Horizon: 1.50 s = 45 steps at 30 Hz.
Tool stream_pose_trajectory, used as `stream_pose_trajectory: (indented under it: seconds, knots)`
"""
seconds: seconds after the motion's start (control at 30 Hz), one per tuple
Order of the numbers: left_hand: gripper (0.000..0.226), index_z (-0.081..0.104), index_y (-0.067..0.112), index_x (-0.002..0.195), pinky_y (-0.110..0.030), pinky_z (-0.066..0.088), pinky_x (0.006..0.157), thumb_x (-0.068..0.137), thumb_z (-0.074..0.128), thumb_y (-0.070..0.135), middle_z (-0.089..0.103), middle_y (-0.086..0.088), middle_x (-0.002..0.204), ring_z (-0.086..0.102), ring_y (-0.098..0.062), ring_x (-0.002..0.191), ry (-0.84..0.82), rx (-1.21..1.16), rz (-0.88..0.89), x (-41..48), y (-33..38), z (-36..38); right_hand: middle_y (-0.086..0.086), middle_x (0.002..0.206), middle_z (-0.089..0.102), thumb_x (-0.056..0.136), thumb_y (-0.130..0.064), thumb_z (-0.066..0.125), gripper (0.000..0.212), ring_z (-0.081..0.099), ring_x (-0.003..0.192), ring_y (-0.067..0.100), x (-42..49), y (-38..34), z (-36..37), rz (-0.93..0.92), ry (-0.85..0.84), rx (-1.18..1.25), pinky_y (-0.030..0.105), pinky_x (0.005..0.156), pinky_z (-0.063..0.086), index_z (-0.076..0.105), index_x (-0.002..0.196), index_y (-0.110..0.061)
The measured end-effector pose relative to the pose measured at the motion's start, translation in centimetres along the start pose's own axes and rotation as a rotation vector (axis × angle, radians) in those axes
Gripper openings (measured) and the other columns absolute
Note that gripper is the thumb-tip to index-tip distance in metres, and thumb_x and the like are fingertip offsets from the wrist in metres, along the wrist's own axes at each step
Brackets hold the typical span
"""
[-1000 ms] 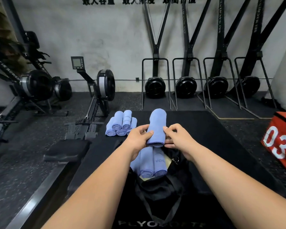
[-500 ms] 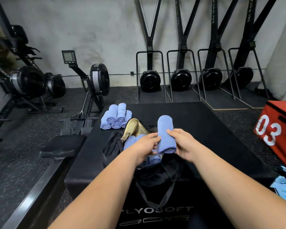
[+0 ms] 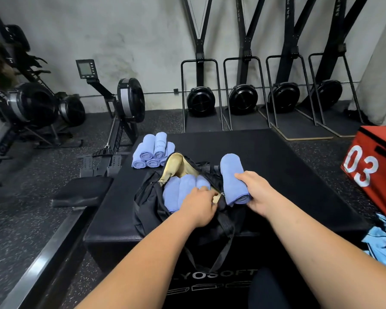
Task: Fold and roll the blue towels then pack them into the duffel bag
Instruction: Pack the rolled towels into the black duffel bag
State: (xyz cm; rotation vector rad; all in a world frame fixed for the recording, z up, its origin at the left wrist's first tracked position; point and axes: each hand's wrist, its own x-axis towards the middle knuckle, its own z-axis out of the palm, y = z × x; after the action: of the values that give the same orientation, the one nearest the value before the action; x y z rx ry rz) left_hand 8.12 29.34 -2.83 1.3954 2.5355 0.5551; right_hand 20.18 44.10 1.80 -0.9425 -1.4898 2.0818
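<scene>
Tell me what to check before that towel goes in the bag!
1. The rolled towel is neatly rolled: ok.
2. The right hand grips it: ok.
3. The duffel bag is open, with the left hand holding its edge: ok.
4. Room beside the packed towels: cannot tell.
5. Towel above the opening: not ok, it is off to the right.
</scene>
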Motion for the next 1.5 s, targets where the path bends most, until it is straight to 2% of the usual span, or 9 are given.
stream_pose_trajectory:
  seconds: [0.17, 0.33, 0.47, 0.53, 0.87, 1.0, 1.17, 1.33, 1.5]
  knots:
    - [0.039, 0.064, 0.017, 0.131, -0.046, 0.047, 0.101, 0.099, 0.059, 0.037, 0.055, -0.012, 0.134, 0.046, -0.036, 0.125, -0.038, 0.242, 0.085, -0.4, 0.1, 1.1, 0.03, 0.115, 0.068, 0.097, -0.018, 0.068, 0.017, 0.07, 0.09, 0.037, 0.3, -0.3, -2.0, 0.002, 0.028, -0.078, 0.048, 0.074, 0.056, 0.058, 0.107, -0.008]
    - [0.022, 0.064, 0.016, 0.11, -0.042, 0.035, 0.079, 0.1, 0.051, 0.031, 0.066, -0.012, 0.115, 0.046, -0.036, 0.117, -0.088, 0.388, 0.169, -0.8, 1.9, 1.5, 0.014, 0.097, 0.069, 0.097, -0.018, 0.067, 0.012, 0.07, 0.08, 0.03, 0.1, -0.8, -3.0, 0.03, 0.032, -0.186, 0.039, 0.068, 0.055, 0.06, 0.104, -0.012]
    - [0.016, 0.059, 0.019, 0.105, -0.041, 0.027, 0.076, 0.096, 0.046, 0.015, 0.059, -0.005, 0.095, 0.044, -0.032, 0.108, -0.051, 0.373, 0.179, -1.3, 2.2, 1.2, 0.013, 0.085, 0.071, 0.096, -0.017, 0.067, 0.006, 0.068, 0.074, 0.03, -0.5, -1.3, -3.6, 0.087, -0.047, -0.311, 0.037, 0.067, 0.051, 0.063, 0.095, -0.013]
    - [0.019, 0.059, 0.021, 0.107, -0.041, 0.031, 0.08, 0.094, 0.047, 0.013, 0.059, -0.001, 0.104, 0.044, -0.029, 0.108, 0.016, 0.4, 0.178, -1.2, 1.4, 0.7, 0.012, 0.079, 0.072, 0.097, -0.016, 0.066, 0.007, 0.068, 0.071, 0.03, -0.8, -1.7, -3.4, 0.119, -0.089, -0.364, 0.035, 0.065, 0.05, 0.063, 0.091, -0.013]
    - [0.018, 0.045, 0.03, 0.108, -0.047, 0.05, 0.085, 0.093, 0.038, 0.037, 0.05, -0.003, 0.098, 0.05, -0.03, 0.095, -0.019, 0.06, -0.008, -1.1, -2.5, -0.5, 0.009, 0.079, 0.061, 0.091, -0.024, 0.068, 0.015, 0.058, 0.069, 0.023, 0.2, 0.6, 1.2, 0.112, -0.144, -0.726, 0.028, 0.06, 0.044, 0.062, 0.085, -0.011]
    - [0.015, 0.047, 0.02, 0.112, -0.041, 0.039, 0.075, 0.098, 0.043, 0.019, 0.06, -0.01, 0.099, 0.051, -0.031, 0.095, 0.0, -0.034, -0.014, -0.7, -2.9, -0.9, 0.008, 0.074, 0.052, 0.088, -0.025, 0.066, 0.02, 0.05, 0.066, 0.023, 1.8, 1.4, 2.8, 0.117, -0.09, -0.788, 0.029, 0.061, 0.038, 0.055, 0.077, -0.014]
    - [0.024, 0.055, 0.019, 0.111, -0.038, 0.046, 0.099, 0.095, 0.048, 0.003, 0.064, -0.005, 0.115, 0.058, -0.028, 0.11, -0.002, -0.228, -0.084, 1.3, -3.4, -2.1, 0.007, 0.069, 0.05, 0.086, -0.02, 0.066, 0.02, 0.046, 0.061, 0.022, 3.1, 1.1, 3.6, 0.087, -0.027, -0.772, 0.029, 0.059, 0.036, 0.051, 0.074, -0.014]
    - [0.063, 0.047, 0.026, 0.154, -0.036, 0.03, 0.114, 0.095, 0.047, 0.005, 0.057, -0.012, 0.146, 0.044, -0.038, 0.134, -0.015, -0.117, -0.071, 4.5, -2.4, -4.5, 0.0, 0.058, 0.031, 0.086, -0.013, 0.063, 0.038, 0.028, 0.052, 0.016, 3.2, 1.2, 2.8, 0.056, -0.056, -0.762, 0.028, 0.051, 0.022, 0.034, 0.063, -0.023]
    - [0.063, 0.044, 0.018, 0.158, -0.035, 0.032, 0.123, 0.096, 0.047, 0.003, 0.047, -0.009, 0.16, 0.043, -0.029, 0.147, -0.083, -0.335, -0.173, 7.8, -2.0, -5.5, 0.005, 0.068, 0.038, 0.087, -0.018, 0.065, 0.022, 0.036, 0.064, 0.019, 3.4, 1.0, 2.1, 0.038, -0.131, -0.813, 0.032, 0.056, 0.026, 0.046, 0.075, -0.02]
